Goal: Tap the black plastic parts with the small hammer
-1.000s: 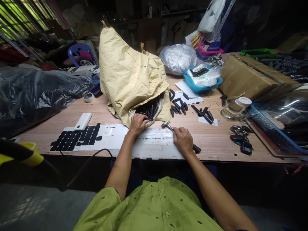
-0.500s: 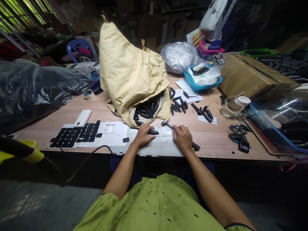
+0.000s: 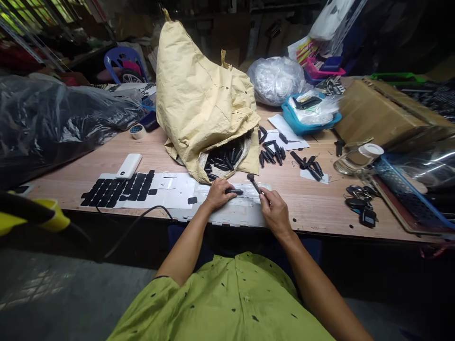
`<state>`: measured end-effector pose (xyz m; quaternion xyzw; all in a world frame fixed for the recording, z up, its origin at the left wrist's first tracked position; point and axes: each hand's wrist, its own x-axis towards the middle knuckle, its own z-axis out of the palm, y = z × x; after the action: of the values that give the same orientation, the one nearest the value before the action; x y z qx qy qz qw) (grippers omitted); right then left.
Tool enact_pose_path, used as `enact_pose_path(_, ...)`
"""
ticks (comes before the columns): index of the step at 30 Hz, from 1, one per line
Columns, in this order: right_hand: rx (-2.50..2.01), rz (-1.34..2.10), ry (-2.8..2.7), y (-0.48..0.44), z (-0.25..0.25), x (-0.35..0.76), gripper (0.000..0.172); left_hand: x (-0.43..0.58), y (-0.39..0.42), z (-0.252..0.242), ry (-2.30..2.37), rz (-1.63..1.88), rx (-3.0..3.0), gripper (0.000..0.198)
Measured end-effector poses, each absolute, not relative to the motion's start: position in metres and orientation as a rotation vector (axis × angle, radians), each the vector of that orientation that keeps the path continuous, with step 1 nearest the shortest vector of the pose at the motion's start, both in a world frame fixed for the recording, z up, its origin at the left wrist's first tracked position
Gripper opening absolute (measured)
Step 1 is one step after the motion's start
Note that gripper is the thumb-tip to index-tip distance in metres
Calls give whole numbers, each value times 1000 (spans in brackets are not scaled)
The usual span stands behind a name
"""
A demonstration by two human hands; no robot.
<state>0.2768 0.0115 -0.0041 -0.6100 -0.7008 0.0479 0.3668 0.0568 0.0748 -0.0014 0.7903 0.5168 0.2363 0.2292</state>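
My left hand (image 3: 217,194) rests at the near side of the table, its fingers closed on a slim black rod-shaped piece (image 3: 234,192) that lies flat on a clear-taped white board (image 3: 245,213). To the right, my right hand (image 3: 275,210) is wrapped round the handle of a small hammer (image 3: 255,183). The hammer's head points away from me, above the board's right part and apart from the black piece. Just beyond my left hand, a large tan paper sack (image 3: 206,94) lies with its mouth towards me, showing many similar black pieces (image 3: 225,158) inside.
More black pieces (image 3: 273,152) lie right of the sack. White sheets with black stickers (image 3: 117,189) and a white power bank (image 3: 129,166) are at left. Keys (image 3: 360,203), a jar (image 3: 357,158), a blue basket (image 3: 309,121) and a cardboard box (image 3: 380,113) stand right.
My right hand has turned the hammer, so its head now points further away from me. My left hand stays on the black piece. The whole view has shifted slightly.
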Motion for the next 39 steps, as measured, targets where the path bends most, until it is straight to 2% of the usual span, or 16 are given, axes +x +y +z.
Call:
enact_pose_path(7,-1433,373,-1820,-8,6,254,34,60,75,1,1439,620,2130,14)
enact_pose_path(28,-1435,368,-1776,-13,-2,259,35,64,72,2,1453,622,2090,14)
enact_pose_path(39,-1722,-170,-1905,50,-13,306,32,63,71,2,1453,635,2089,12)
